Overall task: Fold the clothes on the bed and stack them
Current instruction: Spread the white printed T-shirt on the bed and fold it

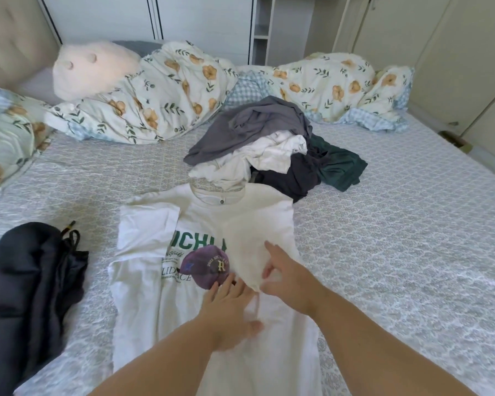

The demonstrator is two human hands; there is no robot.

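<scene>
White tee [160, 304] lies flat, print side up, on the bed [397, 252], near the front edge, collar pointing away. Both sleeves folded in over the chest: left one covers the start of the green lettering, right one lies across the right half of the print. Left hand [229, 312] rests flat on the tee just below the purple round graphic, fingers straight and spread, holding nothing. Right hand [286, 278] pinches the tip of the folded-in right sleeve between thumb and fingers, index finger stretched out over the cloth. The hands sit just beside each other, nearly touching.

Unfolded pile [272, 150] just beyond the collar: grey garment on top, white ones under it, dark navy and green pieces on its right side. Dark garment [26, 287] with a drawstring lies on the bed left of the tee, apart from it. Floral duvet [160, 92] bunched along the far side, pale plush pillow [95, 67] on its left end.
</scene>
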